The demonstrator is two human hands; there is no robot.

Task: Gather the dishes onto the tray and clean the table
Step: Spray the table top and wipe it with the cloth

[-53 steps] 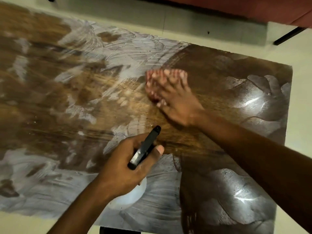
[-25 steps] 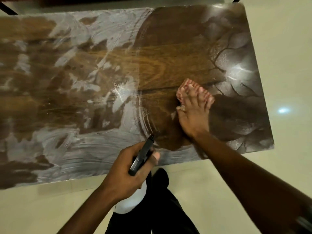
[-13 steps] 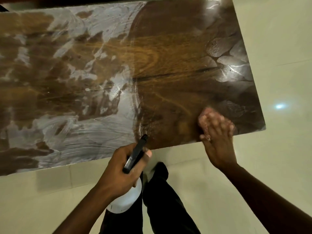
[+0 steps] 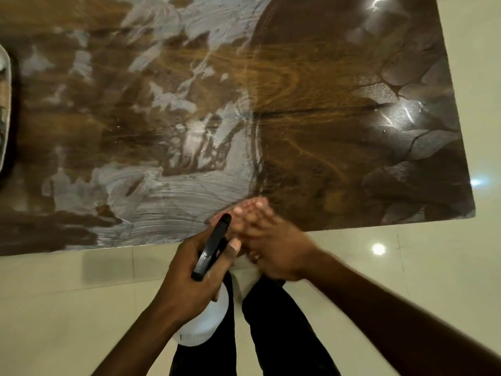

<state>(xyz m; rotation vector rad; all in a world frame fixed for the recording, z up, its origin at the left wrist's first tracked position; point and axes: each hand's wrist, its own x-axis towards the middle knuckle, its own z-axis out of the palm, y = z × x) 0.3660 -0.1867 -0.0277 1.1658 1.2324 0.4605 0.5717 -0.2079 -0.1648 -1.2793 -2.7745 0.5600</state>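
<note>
The brown wooden table (image 4: pixel 311 109) fills the upper view, smeared with whitish cleaning foam on its left and middle. My left hand (image 4: pixel 189 280) holds a white spray bottle (image 4: pixel 203 324) with a black trigger head (image 4: pixel 212 248), just off the table's near edge. My right hand (image 4: pixel 271 248) lies flat at that near edge, pressing a pinkish cloth (image 4: pixel 217 219) that is almost wholly hidden under the fingers. The two hands nearly touch. The right hand is blurred by motion.
The rim of a pale tray (image 4: pixel 5 104) shows at the far left edge of the table. Below the table lies a glossy cream tiled floor (image 4: pixel 81 308). My dark trouser legs (image 4: pixel 271 335) stand close to the table's near edge.
My right hand with the cloth has swept from the middle of the table to its near right edge, then left along that edge to beside my left hand. The bottle stayed held.
</note>
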